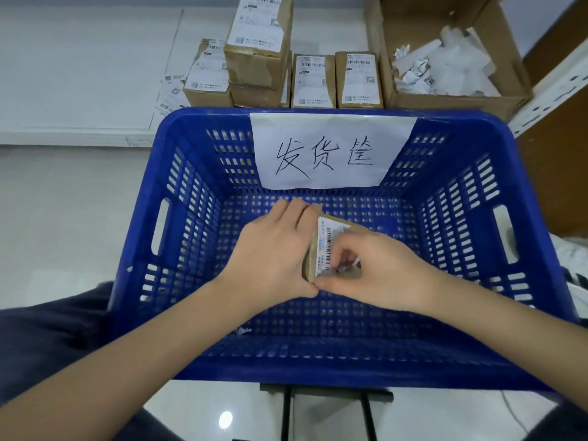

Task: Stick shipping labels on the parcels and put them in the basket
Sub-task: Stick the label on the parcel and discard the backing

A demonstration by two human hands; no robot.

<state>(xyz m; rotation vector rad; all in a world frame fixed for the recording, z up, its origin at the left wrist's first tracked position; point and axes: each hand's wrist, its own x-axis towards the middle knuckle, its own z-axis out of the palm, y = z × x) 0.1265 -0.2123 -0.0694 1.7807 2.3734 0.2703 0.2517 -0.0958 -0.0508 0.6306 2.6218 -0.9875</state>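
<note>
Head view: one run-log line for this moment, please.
left hand: holds parcel | right hand: pressing label | over blue basket

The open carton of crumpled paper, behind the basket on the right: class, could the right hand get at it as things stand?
Probably not yet. The right hand pinches the label on the parcel over the basket. The carton is open-topped, nothing covers it, but the hand must let go first.

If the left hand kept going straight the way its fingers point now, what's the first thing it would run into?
The left hand, gripping the parcel, points up-frame toward the far wall of the blue basket. It would probably meet that wall near the paper sign first, though depth is hard to judge here.
</note>
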